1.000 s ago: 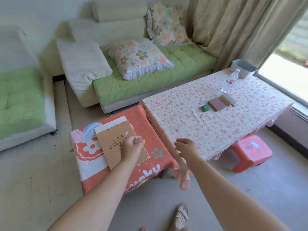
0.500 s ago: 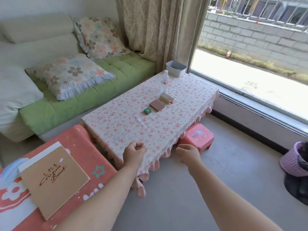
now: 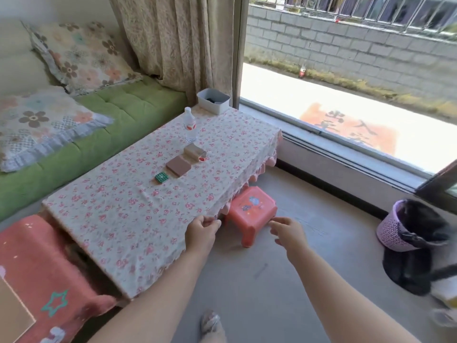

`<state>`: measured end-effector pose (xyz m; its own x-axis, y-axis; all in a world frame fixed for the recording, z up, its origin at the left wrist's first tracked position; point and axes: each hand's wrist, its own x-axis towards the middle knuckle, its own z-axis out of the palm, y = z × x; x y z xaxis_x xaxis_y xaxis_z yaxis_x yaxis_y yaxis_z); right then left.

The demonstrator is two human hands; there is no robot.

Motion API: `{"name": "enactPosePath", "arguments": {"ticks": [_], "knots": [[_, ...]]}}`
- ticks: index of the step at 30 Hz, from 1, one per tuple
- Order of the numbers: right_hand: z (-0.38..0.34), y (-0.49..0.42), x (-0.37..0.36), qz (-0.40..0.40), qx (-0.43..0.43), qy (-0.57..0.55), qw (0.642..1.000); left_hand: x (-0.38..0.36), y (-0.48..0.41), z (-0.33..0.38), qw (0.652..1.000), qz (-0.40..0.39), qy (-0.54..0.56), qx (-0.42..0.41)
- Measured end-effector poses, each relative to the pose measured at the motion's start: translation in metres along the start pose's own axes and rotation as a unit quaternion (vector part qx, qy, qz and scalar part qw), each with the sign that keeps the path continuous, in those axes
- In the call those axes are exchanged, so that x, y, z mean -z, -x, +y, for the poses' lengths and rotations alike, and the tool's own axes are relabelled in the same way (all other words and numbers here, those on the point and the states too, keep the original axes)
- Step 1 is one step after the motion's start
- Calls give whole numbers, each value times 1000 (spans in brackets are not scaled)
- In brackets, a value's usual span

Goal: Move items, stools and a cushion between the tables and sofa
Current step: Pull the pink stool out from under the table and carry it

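Observation:
A pink plastic stool (image 3: 252,211) stands on the floor, half under the long table with the floral cloth (image 3: 138,206). My left hand (image 3: 201,231) hovers at that table's front edge beside the stool, fingers loosely curled and holding nothing. To the stool's right, my right hand (image 3: 288,231) reaches toward it with fingers extended, a little short of its corner. Two floral cushions (image 3: 39,125) (image 3: 81,53) lie on the green sofa (image 3: 123,112). The low red-covered table (image 3: 37,268) at the lower left carries a brown sketchbook (image 3: 12,310).
On the floral table are a water bottle (image 3: 190,125), a white bin (image 3: 214,100), two brown boxes (image 3: 178,165) and a small green box (image 3: 161,177). A purple basket (image 3: 400,226) and black bag (image 3: 415,268) sit by the window. My sandalled foot (image 3: 210,325) is below.
My left hand left the sketchbook on the red table. The view swung right, and both hands moved along the floral table's edge to the pink stool.

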<state>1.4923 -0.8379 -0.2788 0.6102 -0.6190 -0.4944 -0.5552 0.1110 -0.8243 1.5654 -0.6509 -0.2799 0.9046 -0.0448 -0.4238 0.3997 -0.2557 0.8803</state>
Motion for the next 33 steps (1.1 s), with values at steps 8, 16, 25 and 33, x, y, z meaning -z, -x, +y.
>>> {"name": "enactPosePath", "arguments": {"ticks": [8,16,25,33], "knots": [[-45,-142,14,-6,-11,30,999,-97,-107,34,999,12,17,28],[-109,-272,34,-16,-20,90,996,-171,-205,98,998,22,-14,51],[-124,-395,19,-118,-27,208,971,-216,-268,94,987,110,-5,114],[-126,-499,25,-241,-8,336,910,-287,-283,75,940,238,118,213]]}}
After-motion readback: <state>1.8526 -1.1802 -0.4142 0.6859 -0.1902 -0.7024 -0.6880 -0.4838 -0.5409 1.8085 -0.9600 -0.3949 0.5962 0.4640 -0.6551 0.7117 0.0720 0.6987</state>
